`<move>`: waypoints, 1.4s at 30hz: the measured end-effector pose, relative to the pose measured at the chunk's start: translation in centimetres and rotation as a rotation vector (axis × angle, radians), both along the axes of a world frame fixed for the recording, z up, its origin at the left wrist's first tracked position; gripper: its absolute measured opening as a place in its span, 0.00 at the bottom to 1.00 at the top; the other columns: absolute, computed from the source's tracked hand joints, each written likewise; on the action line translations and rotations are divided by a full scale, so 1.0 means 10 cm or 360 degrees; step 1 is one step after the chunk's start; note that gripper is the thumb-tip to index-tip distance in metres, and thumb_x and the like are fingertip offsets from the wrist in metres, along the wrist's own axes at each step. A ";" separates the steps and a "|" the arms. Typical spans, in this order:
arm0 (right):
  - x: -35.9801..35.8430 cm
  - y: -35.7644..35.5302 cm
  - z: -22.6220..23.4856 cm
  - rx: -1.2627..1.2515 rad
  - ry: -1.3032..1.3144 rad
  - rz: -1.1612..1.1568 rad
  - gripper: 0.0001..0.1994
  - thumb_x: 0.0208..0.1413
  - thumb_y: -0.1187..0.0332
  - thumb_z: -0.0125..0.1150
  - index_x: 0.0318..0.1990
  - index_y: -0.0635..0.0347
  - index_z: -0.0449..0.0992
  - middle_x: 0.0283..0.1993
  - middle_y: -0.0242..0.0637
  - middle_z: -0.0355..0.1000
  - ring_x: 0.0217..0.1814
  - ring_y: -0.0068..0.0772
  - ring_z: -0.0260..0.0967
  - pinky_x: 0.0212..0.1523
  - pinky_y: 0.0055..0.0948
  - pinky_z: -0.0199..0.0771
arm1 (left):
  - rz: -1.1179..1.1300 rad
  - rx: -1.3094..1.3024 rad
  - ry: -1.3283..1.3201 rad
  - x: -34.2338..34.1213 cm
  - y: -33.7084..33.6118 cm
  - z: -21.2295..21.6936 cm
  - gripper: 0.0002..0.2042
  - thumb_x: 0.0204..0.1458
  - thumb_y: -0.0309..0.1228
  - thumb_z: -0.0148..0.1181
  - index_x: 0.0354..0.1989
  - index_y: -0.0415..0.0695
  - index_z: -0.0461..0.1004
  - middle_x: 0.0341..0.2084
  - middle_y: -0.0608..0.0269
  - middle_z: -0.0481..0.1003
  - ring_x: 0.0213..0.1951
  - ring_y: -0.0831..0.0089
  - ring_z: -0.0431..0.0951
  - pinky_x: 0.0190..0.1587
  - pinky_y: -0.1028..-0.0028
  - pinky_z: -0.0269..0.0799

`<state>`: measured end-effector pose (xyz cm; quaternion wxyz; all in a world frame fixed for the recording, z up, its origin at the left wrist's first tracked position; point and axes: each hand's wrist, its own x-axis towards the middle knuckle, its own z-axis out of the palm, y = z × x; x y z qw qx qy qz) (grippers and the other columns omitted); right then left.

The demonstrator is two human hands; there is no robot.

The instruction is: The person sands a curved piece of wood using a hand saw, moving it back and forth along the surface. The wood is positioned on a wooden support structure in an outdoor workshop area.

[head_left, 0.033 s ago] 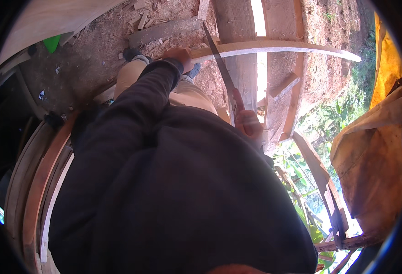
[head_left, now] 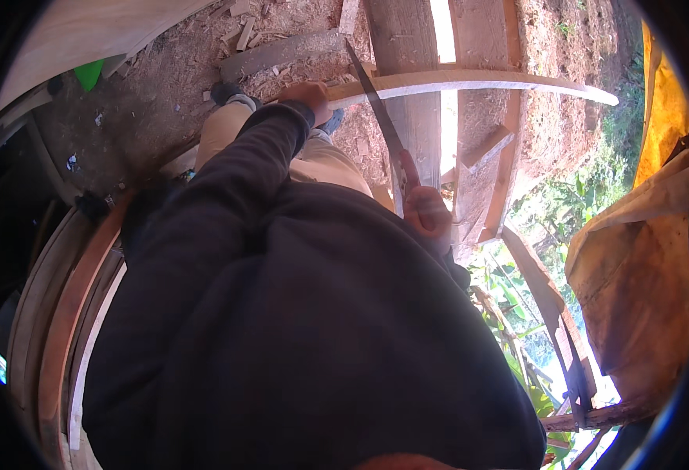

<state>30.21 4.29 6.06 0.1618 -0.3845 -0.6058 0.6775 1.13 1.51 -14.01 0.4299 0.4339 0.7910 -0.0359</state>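
Observation:
A long pale wooden strip (head_left: pixel 501 77) lies crosswise over the planks of a wooden bench (head_left: pixel 404 43), its right end sticking out past the bench. My left hand (head_left: pixel 307 97) is closed around the strip's left end. In my right hand (head_left: pixel 429 211) is the handle of a handsaw (head_left: pixel 385 119), fingers wrapped round it. The saw's dark blade points forward and a little left, crossing the strip a short way right of my left hand. Whether the teeth have cut into the wood, I cannot tell.
A short wood offcut (head_left: pixel 488 149) rests on the bench's right plank. Scraps and shavings litter the ground beyond my shoes. Long boards (head_left: pixel 54 345) stand at the left. An orange-brown tarp (head_left: pixel 634 266) hangs at the right, near green plants (head_left: pixel 579 196).
The saw and my right hand have shifted very slightly. My left hand and the wooden strip stay where they were.

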 end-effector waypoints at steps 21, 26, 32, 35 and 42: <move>-1.08 0.81 -0.87 0.0208 -0.0543 0.0052 0.05 0.69 0.78 0.61 0.49 0.63 0.79 0.43 0.35 0.80 0.45 0.23 0.75 0.49 0.27 0.74 | -0.0030 -0.0039 -0.0065 -0.10 0.13 0.10 0.22 0.56 0.44 0.69 0.55 0.47 0.84 0.52 0.52 0.86 0.56 0.52 0.86 0.60 0.57 0.82; -0.66 0.51 -0.74 0.0161 -0.0498 0.0011 0.07 0.67 0.78 0.59 0.50 0.61 0.78 0.44 0.40 0.79 0.48 0.30 0.77 0.54 0.32 0.77 | -0.0044 -0.0096 -0.0070 -0.13 0.14 0.09 0.22 0.58 0.44 0.67 0.58 0.49 0.83 0.54 0.52 0.85 0.57 0.53 0.85 0.62 0.56 0.81; 0.04 0.14 -0.34 0.0210 -0.0166 0.0099 0.07 0.66 0.80 0.59 0.49 0.60 0.78 0.42 0.40 0.78 0.47 0.28 0.76 0.54 0.29 0.76 | 0.0056 0.0008 -0.0064 -0.07 0.02 0.06 0.22 0.54 0.44 0.72 0.55 0.47 0.83 0.51 0.49 0.85 0.56 0.50 0.85 0.61 0.54 0.81; -0.77 0.38 -0.65 0.0166 -0.0617 0.0152 0.06 0.67 0.81 0.58 0.47 0.60 0.76 0.37 0.27 0.74 0.41 0.15 0.69 0.42 0.23 0.71 | -0.0006 0.0021 -0.0079 -0.09 0.08 0.05 0.21 0.56 0.43 0.69 0.55 0.47 0.84 0.51 0.49 0.86 0.55 0.51 0.86 0.61 0.55 0.81; -0.63 0.30 -0.47 0.0349 -0.0464 0.0151 0.07 0.68 0.81 0.58 0.49 0.62 0.75 0.45 0.31 0.78 0.44 0.21 0.73 0.46 0.26 0.75 | 0.0002 -0.0037 -0.0082 -0.16 0.13 0.13 0.21 0.57 0.43 0.68 0.57 0.50 0.84 0.52 0.52 0.86 0.55 0.53 0.87 0.60 0.56 0.82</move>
